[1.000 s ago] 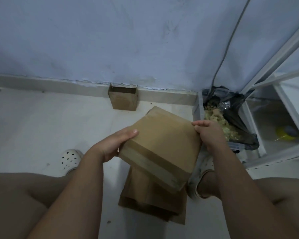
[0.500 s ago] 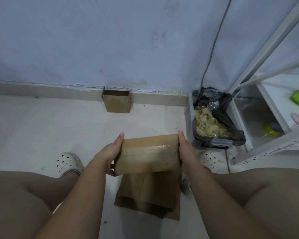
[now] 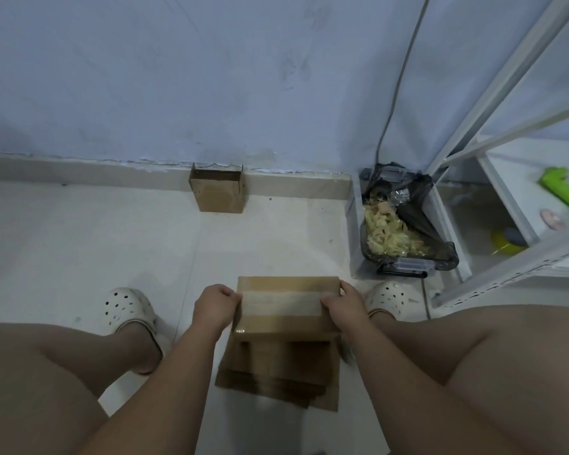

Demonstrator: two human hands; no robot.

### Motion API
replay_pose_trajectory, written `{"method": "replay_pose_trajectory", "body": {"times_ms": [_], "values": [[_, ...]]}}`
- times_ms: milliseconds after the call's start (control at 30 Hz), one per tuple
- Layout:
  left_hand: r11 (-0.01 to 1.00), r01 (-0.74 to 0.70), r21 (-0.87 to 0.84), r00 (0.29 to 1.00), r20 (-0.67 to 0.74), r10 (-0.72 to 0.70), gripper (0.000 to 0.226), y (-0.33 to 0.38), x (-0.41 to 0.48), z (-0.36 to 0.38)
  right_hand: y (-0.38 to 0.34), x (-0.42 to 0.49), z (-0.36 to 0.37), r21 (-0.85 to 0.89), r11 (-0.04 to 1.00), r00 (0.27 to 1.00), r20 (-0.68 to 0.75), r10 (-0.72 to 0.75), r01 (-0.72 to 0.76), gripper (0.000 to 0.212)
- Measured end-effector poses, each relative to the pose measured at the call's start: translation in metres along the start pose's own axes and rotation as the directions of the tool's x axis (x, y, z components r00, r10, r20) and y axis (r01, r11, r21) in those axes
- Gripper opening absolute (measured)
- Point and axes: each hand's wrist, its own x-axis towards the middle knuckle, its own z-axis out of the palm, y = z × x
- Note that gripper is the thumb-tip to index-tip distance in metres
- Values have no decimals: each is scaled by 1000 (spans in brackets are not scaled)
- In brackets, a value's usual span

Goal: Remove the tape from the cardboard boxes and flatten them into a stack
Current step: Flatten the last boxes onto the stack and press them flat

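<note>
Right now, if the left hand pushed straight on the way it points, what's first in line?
The taped brown cardboard box: the left hand grips its left end, pointing forward and inward. Beyond it, likely only pale floor, though depth is unclear.

Bin (image 3: 353, 231) with black liner (image 3: 440, 249) (pale scraps (image 3: 388, 231) inside) beside white rack (image 3: 506, 278); cable (image 3: 397, 93) down wall (image 3: 211, 77).

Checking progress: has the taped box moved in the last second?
Yes. The taped box has come down and levelled out, closer to the flattened stack.
</note>
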Motion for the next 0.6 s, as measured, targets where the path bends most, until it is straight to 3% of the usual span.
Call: {"method": "replay_pose_trajectory", "body": {"times_ms": [133, 333, 433, 533, 600], "values": [[980, 38, -197, 999, -9, -40, 25, -18, -3, 14, 15, 2, 1, -133, 991, 997, -80, 5, -16, 51], [992, -56, -114, 995, -86, 47, 22, -15, 2, 21, 15, 5, 7, -306, 951, 981, -163, -100, 46, 55], [976, -37, -214, 999, -42, 29, 23, -17, 6, 23, 16, 9, 5, -209, 977, 984, -178, -7, -31, 61], [987, -62, -147, 997, -49, 56, 23, -19, 7, 25, 19, 10, 1, -15, 986, 981, -107, 165, -167, 72], [992, -123, -28, 988, -97, 120, 20, -17, 5, 28, 19, 7, 2, -124, 988, 988, -137, 76, -93, 69]]}}
